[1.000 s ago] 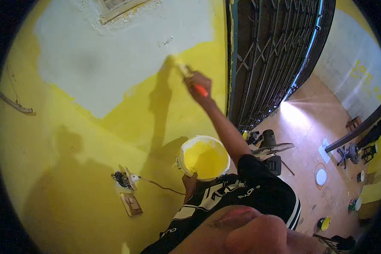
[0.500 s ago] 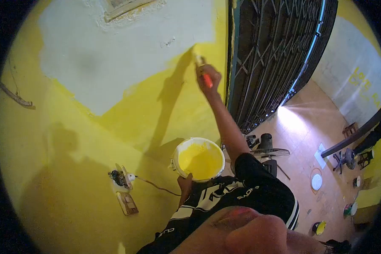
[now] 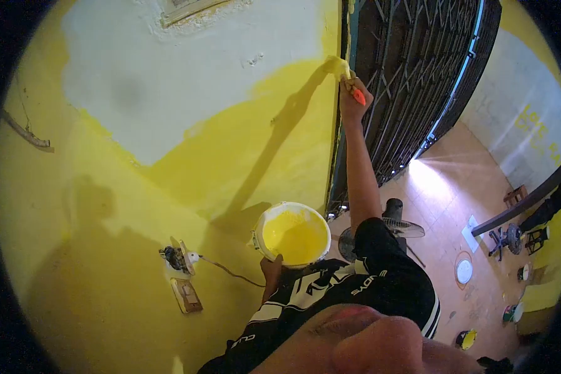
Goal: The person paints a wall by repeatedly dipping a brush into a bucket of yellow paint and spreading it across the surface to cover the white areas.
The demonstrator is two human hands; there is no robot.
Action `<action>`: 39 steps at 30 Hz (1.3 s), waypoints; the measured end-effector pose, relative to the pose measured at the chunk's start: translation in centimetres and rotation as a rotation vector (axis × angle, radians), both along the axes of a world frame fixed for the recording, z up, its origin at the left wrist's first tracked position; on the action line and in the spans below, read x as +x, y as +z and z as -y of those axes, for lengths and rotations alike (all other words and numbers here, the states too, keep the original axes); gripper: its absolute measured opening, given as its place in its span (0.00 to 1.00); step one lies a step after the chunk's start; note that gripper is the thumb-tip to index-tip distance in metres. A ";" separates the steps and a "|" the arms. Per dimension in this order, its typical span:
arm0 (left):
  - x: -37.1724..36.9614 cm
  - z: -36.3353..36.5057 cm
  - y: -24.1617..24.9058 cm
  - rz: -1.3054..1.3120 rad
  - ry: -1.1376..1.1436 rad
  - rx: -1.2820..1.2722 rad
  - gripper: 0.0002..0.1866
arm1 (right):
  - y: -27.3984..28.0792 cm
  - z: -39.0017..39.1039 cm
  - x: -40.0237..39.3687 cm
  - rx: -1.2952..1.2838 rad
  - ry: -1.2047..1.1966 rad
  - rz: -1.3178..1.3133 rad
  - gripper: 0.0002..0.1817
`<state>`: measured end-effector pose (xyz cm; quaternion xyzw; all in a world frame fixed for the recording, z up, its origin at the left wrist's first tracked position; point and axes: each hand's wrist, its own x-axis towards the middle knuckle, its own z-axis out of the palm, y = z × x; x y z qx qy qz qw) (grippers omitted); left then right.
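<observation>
My right hand [image 3: 355, 100], raised at the wall's right edge, is closed around a paintbrush [image 3: 345, 72] with a red-orange handle end. The bristles touch the wall [image 3: 230, 149], where fresh yellow paint borders a pale unpainted patch [image 3: 181, 81]. In front of my body, my left hand [image 3: 272, 269] grips the near rim of a white bucket [image 3: 260, 240]. Yellow paint [image 3: 293, 240] lies inside it, and the bucket is tilted so its opening faces me. Most of the left fingers are hidden beneath or behind the bucket.
A dark folding metal gate [image 3: 405, 81] adjoins the wall on the right. An open socket with wires [image 3: 179, 257] and a switch plate [image 3: 187, 295] are low on the wall. On the floor stand a fan [image 3: 402, 227], a swivel-chair base [image 3: 505, 240] and a paint pot [image 3: 466, 339].
My right hand has moved the paintbrush rightward to the wall's edge by the gate. Yellow paint now covers more along the upper border. My left hand and the bucket stay about where they were.
</observation>
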<state>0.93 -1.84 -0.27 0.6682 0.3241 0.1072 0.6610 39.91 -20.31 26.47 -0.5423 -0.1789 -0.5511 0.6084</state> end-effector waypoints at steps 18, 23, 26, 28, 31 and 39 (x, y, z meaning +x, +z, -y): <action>0.6 1.5 1.5 -0.257 0.000 0.116 0.13 | -3.5 -8.4 -5.3 0.097 0.487 -0.020 0.09; 0.5 0.8 0.3 -0.166 -0.101 -0.071 0.15 | -3.5 -9.4 -4.5 0.015 0.168 0.212 0.11; 0.4 0.9 1.3 -0.216 -0.092 0.024 0.15 | -3.9 -15.0 -8.6 -0.103 0.140 0.155 0.11; 0.6 0.3 -0.1 -0.203 -0.111 0.104 0.15 | -2.2 -16.4 -12.1 -0.159 0.200 0.191 0.14; 0.3 -0.7 -2.8 -0.166 -0.035 0.067 0.12 | -2.8 -16.3 -12.5 -0.292 0.271 0.153 0.13; 0.0 0.6 0.4 -0.109 -0.038 0.110 0.14 | -4.0 -9.1 -5.9 0.068 0.210 -0.013 0.12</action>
